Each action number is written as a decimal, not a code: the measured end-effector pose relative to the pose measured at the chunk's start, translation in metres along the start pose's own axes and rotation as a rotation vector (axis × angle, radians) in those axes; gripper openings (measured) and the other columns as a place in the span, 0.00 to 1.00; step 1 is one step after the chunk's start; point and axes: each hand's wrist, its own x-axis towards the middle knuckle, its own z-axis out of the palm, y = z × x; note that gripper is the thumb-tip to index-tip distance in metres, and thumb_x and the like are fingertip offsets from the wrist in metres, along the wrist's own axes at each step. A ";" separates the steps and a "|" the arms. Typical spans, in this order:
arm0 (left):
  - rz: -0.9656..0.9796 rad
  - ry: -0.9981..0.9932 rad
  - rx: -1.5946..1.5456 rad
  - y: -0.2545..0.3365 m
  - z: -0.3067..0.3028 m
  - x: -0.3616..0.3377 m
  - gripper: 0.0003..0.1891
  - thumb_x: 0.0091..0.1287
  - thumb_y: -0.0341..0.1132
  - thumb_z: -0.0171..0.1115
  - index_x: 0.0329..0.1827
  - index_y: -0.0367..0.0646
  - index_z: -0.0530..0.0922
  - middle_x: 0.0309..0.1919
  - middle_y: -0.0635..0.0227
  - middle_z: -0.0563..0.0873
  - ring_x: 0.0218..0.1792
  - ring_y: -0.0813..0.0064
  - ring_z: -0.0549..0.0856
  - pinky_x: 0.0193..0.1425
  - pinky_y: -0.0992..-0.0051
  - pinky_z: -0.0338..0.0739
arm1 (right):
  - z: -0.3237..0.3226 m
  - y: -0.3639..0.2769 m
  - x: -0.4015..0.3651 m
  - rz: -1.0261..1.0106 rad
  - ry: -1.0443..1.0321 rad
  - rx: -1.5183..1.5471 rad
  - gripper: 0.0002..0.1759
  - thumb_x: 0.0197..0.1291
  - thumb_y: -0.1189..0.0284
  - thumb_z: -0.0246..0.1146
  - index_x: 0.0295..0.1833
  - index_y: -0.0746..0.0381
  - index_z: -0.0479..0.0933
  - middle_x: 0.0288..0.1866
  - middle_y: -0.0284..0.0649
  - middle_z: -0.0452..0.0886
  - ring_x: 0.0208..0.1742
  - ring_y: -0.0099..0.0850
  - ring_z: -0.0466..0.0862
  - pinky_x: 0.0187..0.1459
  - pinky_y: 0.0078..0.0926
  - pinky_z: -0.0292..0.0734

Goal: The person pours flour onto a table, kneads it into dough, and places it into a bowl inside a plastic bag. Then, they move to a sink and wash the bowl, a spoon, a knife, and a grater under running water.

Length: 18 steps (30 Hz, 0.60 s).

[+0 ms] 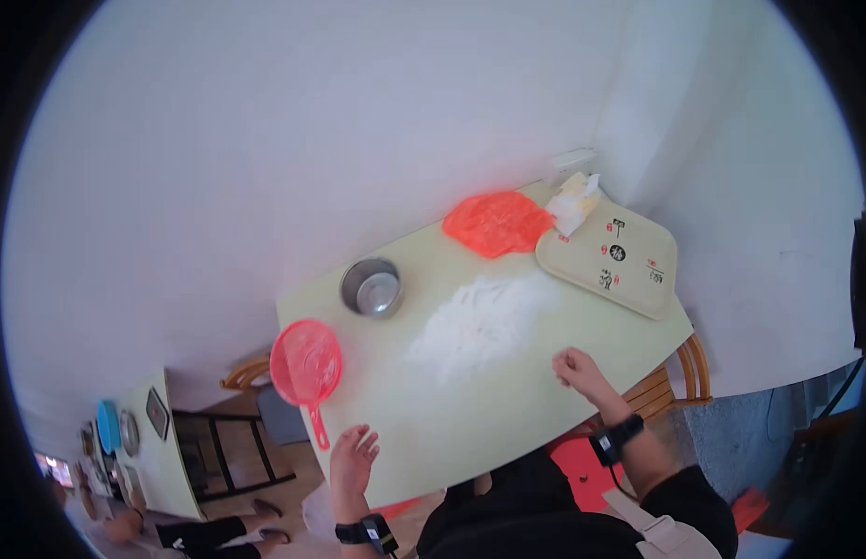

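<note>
White flour-like powder (479, 321) is spread in a patch over the middle of the pale table (414, 447). My right hand (579, 371) hovers by the powder's right lower side, its fingers curled in. Whether anything is inside them is hidden. Down at the table's near left edge, my left hand (352, 458) has its fingers apart and holds nothing. Just above it lies a red plastic sieve or scoop (307, 359), its handle pointing toward that hand. A round steel bowl (371, 288) stands between the sieve and the powder.
At the back sit a crumpled red plastic bag (496, 224), a yellow-white packet (572, 203) and a beige tray (628, 261) with printed marks. Wooden chairs (695, 368) flank the table. Another person (125, 522) is at a second table (163, 470) on the left.
</note>
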 end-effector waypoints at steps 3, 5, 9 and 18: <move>-0.046 0.082 0.124 0.002 0.043 0.021 0.09 0.62 0.33 0.50 0.43 0.40 0.69 0.43 0.63 0.75 0.43 0.66 0.76 0.41 0.70 0.73 | -0.016 -0.019 0.112 -0.242 0.048 -0.565 0.11 0.50 0.70 0.58 0.39 0.63 0.70 0.26 0.38 0.74 0.27 0.35 0.76 0.30 0.28 0.72; -0.064 0.086 0.144 0.005 0.067 0.036 0.08 0.62 0.32 0.50 0.43 0.40 0.69 0.43 0.62 0.75 0.43 0.67 0.77 0.41 0.71 0.73 | -0.013 -0.034 0.177 -0.349 0.118 -0.799 0.18 0.46 0.71 0.59 0.45 0.63 0.68 0.40 0.45 0.73 0.35 0.44 0.77 0.36 0.35 0.73; -0.092 0.039 0.151 0.009 0.106 0.061 0.08 0.62 0.31 0.50 0.42 0.40 0.70 0.43 0.61 0.76 0.41 0.67 0.78 0.41 0.72 0.74 | 0.010 -0.070 0.263 -0.245 0.200 -0.985 0.25 0.43 0.74 0.60 0.50 0.64 0.64 0.53 0.54 0.64 0.44 0.47 0.75 0.41 0.39 0.73; -0.157 -0.111 0.245 0.005 0.157 0.109 0.12 0.63 0.32 0.50 0.48 0.40 0.68 0.46 0.61 0.74 0.44 0.66 0.77 0.41 0.71 0.74 | 0.021 -0.073 0.283 -0.396 0.036 -0.855 0.10 0.45 0.72 0.55 0.33 0.66 0.72 0.35 0.49 0.74 0.40 0.45 0.76 0.39 0.39 0.72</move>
